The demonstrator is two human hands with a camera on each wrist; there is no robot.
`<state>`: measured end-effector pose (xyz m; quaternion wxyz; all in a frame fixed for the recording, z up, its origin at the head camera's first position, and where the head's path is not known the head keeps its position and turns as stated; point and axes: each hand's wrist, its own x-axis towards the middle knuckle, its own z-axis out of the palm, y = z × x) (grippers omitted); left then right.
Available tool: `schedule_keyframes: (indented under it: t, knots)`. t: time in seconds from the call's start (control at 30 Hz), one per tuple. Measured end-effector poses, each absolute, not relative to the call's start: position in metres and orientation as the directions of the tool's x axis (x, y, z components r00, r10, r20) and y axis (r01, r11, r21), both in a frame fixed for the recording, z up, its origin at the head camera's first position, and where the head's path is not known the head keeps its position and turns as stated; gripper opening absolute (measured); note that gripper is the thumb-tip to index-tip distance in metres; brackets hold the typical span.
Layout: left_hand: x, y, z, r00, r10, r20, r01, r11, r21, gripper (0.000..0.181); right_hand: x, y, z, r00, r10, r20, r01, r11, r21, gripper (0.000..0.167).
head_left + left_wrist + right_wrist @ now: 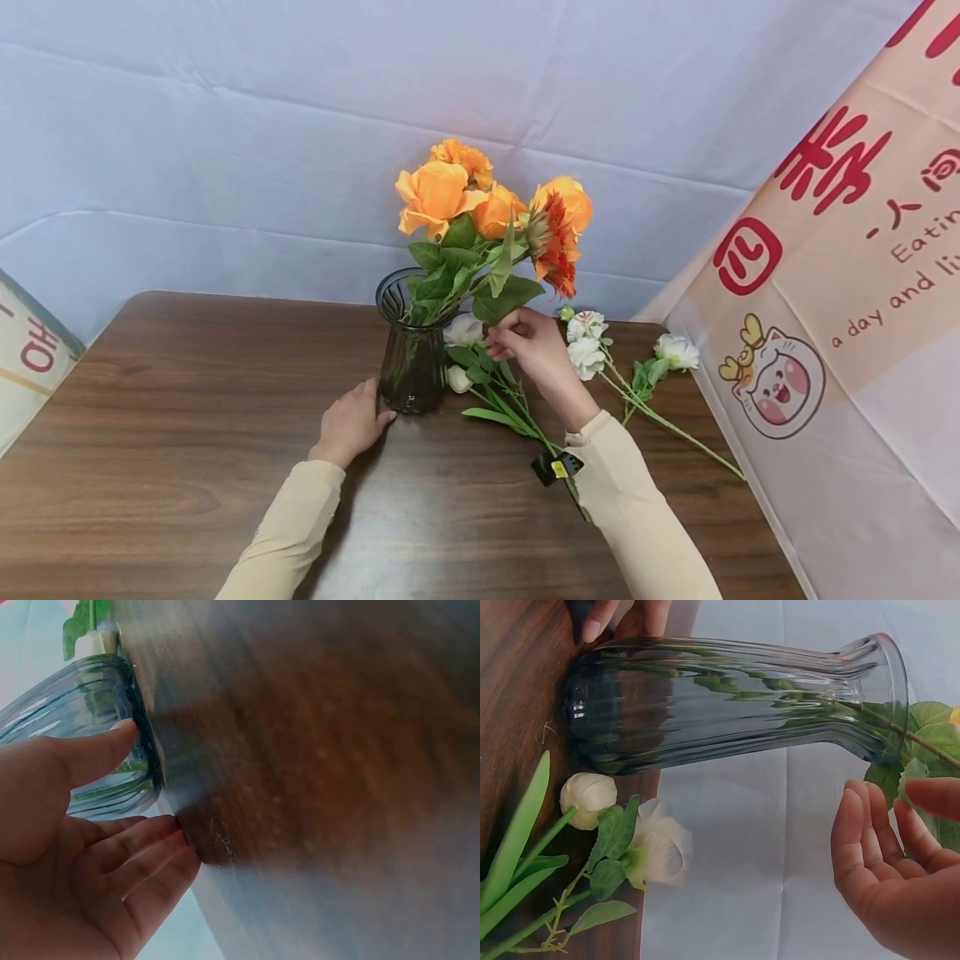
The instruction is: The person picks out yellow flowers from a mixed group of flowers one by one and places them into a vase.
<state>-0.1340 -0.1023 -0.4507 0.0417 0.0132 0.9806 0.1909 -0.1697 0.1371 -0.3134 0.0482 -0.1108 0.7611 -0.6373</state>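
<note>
A dark ribbed glass vase (pixel 414 367) stands upright, holding stems of orange roses (pixel 435 196), a ruffled orange bloom (pixel 462 157) and a red-orange daisy-like flower (pixel 557 246). My left hand (pixel 351 423) rests on the table beside the vase's base. In the left wrist view its thumb (pixel 101 754) lies along the glass, and its other fingers (pixel 150 859) stretch towards the tabletop. Right of the rim, my right hand (pixel 536 346) is just beneath a broad green leaf (pixel 508 298). In the right wrist view its fingers are loosely bent, thumb and index tips slightly apart near the leaves (pixel 930 750).
White flowers (pixel 462 331) on green stems lie right of the vase, under the right forearm. More white flowers (pixel 587 346) lie farther right on the wooden table (pixel 187 417). Pale cloth (pixel 285 167) hangs behind; a printed cloth (pixel 840 333) borders the right side.
</note>
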Motion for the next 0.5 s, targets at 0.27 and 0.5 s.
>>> schedule_keyframes:
  t: [0.27, 0.5]
  knots:
    - [-0.133, -0.103, -0.451, -0.997, 0.048, -0.069, 0.016, 0.916, 0.400, 0.065, -0.166, 0.146, -0.318, -0.974, -0.215, 0.066, -0.099, 0.143, -0.985, 0.007]
    - [-0.133, -0.104, -0.449, -0.994, 0.053, -0.091, 0.012, 0.915, 0.403, 0.067, -0.162, 0.157, -0.326, -0.982, -0.187, 0.012, -0.037, 0.130, -0.991, 0.010]
